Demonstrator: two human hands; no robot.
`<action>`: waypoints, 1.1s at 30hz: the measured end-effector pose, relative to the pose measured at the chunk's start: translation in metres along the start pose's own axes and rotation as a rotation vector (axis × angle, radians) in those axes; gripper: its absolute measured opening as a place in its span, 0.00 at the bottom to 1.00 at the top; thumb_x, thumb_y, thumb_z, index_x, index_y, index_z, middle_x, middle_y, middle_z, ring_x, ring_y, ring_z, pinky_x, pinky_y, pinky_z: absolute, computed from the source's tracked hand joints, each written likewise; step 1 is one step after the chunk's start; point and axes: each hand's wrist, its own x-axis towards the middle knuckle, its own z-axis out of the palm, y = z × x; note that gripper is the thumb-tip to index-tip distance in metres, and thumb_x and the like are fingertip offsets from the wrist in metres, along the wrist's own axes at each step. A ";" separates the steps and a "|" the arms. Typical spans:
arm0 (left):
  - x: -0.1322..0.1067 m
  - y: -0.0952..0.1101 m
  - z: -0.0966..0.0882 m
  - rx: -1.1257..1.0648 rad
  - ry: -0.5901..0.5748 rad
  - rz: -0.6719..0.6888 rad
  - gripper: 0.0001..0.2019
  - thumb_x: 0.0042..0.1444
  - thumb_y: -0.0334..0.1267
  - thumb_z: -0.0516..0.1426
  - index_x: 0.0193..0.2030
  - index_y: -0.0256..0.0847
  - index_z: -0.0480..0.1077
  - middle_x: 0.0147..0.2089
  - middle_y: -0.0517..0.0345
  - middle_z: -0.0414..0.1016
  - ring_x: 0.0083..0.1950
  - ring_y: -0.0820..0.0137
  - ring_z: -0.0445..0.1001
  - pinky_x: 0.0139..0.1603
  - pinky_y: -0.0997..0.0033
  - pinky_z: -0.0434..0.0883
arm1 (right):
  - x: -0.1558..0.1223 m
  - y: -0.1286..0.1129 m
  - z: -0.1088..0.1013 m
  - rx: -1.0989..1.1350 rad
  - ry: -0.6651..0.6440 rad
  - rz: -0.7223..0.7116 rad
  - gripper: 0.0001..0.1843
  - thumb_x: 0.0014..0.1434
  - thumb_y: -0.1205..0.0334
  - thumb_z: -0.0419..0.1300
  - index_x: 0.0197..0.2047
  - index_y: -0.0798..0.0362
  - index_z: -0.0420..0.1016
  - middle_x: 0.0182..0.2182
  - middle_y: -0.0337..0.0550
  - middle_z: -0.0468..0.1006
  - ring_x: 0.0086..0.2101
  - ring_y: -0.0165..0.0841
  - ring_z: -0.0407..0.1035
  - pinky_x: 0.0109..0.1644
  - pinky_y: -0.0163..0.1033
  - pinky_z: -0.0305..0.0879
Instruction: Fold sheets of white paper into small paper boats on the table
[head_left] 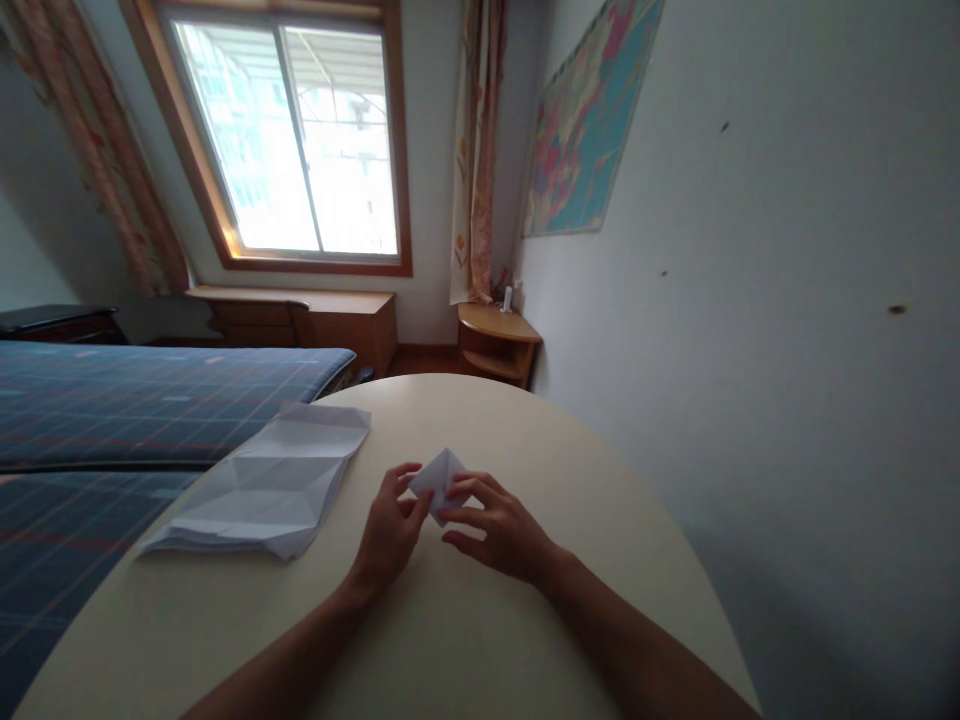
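A small folded piece of white paper [441, 477] rests on the round cream table [525, 640], held between both hands. My left hand [390, 535] pinches its near left edge with thumb and fingers. My right hand [501, 530] presses fingertips on its right side, fingers curled over the fold. Both forearms reach in from the bottom edge.
A stack of creased white paper sheets [266, 485] lies at the table's left edge, partly overhanging. A bed with a blue plaid cover [112, 410] stands to the left. A white wall [750, 350] runs close along the right. A window, desk and corner shelf lie beyond.
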 end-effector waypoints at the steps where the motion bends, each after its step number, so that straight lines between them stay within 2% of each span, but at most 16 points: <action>1: 0.000 0.000 -0.001 -0.001 0.010 0.004 0.24 0.56 0.47 0.60 0.53 0.38 0.60 0.49 0.44 0.75 0.30 0.67 0.80 0.29 0.68 0.75 | 0.000 -0.001 0.001 0.006 0.042 0.055 0.15 0.61 0.61 0.63 0.53 0.46 0.74 0.49 0.48 0.73 0.56 0.41 0.64 0.58 0.49 0.67; 3: 0.001 0.001 -0.001 -0.006 0.021 0.011 0.23 0.55 0.47 0.60 0.53 0.37 0.61 0.49 0.44 0.75 0.30 0.67 0.80 0.30 0.68 0.76 | 0.000 -0.001 0.003 0.032 0.157 0.213 0.22 0.61 0.62 0.63 0.58 0.45 0.68 0.53 0.50 0.70 0.57 0.42 0.62 0.59 0.52 0.65; 5: 0.001 0.002 -0.001 -0.009 0.020 0.025 0.23 0.56 0.47 0.60 0.52 0.37 0.62 0.50 0.44 0.75 0.32 0.67 0.80 0.31 0.68 0.76 | -0.001 -0.001 0.005 0.155 0.237 0.392 0.30 0.58 0.61 0.65 0.62 0.46 0.62 0.56 0.52 0.68 0.55 0.42 0.64 0.58 0.53 0.66; 8: -0.001 0.000 0.000 -0.014 -0.014 0.051 0.20 0.57 0.46 0.59 0.52 0.37 0.63 0.50 0.46 0.75 0.34 0.65 0.81 0.33 0.68 0.76 | -0.001 -0.001 0.010 0.520 0.204 0.630 0.39 0.54 0.57 0.68 0.65 0.49 0.54 0.47 0.48 0.74 0.43 0.38 0.74 0.47 0.48 0.74; 11: -0.002 -0.003 0.000 -0.021 -0.065 0.051 0.19 0.56 0.44 0.60 0.50 0.38 0.63 0.47 0.49 0.76 0.36 0.65 0.81 0.35 0.68 0.76 | 0.000 0.000 0.013 0.759 0.156 0.756 0.36 0.54 0.54 0.68 0.61 0.51 0.58 0.39 0.43 0.77 0.35 0.36 0.76 0.41 0.44 0.75; 14: -0.001 -0.005 0.000 -0.001 -0.103 0.018 0.19 0.54 0.43 0.62 0.49 0.39 0.63 0.42 0.53 0.78 0.35 0.65 0.81 0.33 0.69 0.75 | 0.002 0.002 0.015 0.767 0.189 0.788 0.30 0.51 0.54 0.69 0.54 0.53 0.64 0.38 0.44 0.78 0.35 0.36 0.76 0.39 0.42 0.73; 22: 0.001 -0.003 0.000 -0.029 -0.139 -0.063 0.17 0.49 0.43 0.64 0.42 0.39 0.64 0.35 0.56 0.78 0.33 0.64 0.80 0.33 0.69 0.74 | 0.001 0.005 0.023 0.784 0.186 0.798 0.27 0.50 0.53 0.70 0.49 0.54 0.66 0.37 0.44 0.78 0.35 0.36 0.75 0.39 0.42 0.73; 29: 0.000 -0.004 -0.003 0.134 -0.157 0.034 0.12 0.52 0.43 0.62 0.36 0.40 0.65 0.31 0.58 0.77 0.32 0.66 0.79 0.30 0.72 0.72 | -0.004 0.011 0.028 0.820 0.149 0.781 0.21 0.51 0.51 0.69 0.42 0.55 0.71 0.33 0.41 0.77 0.33 0.34 0.73 0.38 0.39 0.70; 33: 0.001 -0.008 -0.005 0.279 -0.159 0.089 0.10 0.52 0.43 0.61 0.35 0.41 0.67 0.29 0.59 0.77 0.29 0.67 0.77 0.29 0.72 0.71 | -0.001 0.024 0.028 0.811 0.000 0.756 0.20 0.50 0.49 0.69 0.37 0.57 0.75 0.29 0.40 0.77 0.29 0.32 0.70 0.34 0.35 0.65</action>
